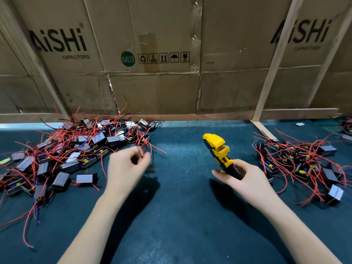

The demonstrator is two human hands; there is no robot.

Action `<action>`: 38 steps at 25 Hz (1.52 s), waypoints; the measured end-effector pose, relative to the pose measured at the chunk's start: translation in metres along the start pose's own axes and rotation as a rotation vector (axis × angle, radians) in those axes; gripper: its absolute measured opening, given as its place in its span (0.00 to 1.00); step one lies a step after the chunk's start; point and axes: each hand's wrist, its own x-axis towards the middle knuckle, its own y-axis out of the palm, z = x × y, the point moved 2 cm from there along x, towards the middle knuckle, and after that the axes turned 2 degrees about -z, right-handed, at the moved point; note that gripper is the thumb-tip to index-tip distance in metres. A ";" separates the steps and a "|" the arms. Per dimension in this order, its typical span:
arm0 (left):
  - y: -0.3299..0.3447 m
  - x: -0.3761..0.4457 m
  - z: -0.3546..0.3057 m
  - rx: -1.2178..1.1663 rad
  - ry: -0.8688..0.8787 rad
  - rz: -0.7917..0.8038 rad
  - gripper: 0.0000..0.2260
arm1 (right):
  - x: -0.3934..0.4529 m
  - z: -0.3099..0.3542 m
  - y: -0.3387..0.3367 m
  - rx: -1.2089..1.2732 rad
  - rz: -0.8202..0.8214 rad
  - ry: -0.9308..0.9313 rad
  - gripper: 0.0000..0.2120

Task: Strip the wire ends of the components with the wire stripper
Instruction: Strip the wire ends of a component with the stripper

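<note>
We face a wall of flattened brown cardboard boxes (152, 54) printed "AiSHi CAPACITORS", braced by pale wooden battens, standing at the back of a bench (181, 216) covered in dark teal cloth. On our left lies a large heap of small black box-shaped components with red wires (62, 149), and on our right a smaller heap of the same wired components (304, 162), well apart from the first. Our left hand (127, 164) hovers beside the near edge of the left heap, its grip curled and pinching something dark and thin; motion blur keeps us from telling exactly what. Our right hand (245, 180) holds the yellow-and-black wire stripper (219, 151) by its handles, grip wrapped round them, the tool's head pointing up and away from us over the bare cloth between the heaps.
</note>
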 end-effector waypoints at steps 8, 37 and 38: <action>0.029 -0.018 -0.023 -0.320 0.045 0.589 0.07 | -0.004 0.001 0.002 0.053 -0.017 -0.053 0.17; 0.045 -0.037 -0.048 -0.298 0.214 0.463 0.04 | 0.018 -0.028 -0.017 0.112 -0.204 -0.031 0.32; 0.047 -0.038 -0.047 -0.330 0.150 0.463 0.04 | 0.018 -0.028 -0.019 -0.041 -0.275 -0.094 0.29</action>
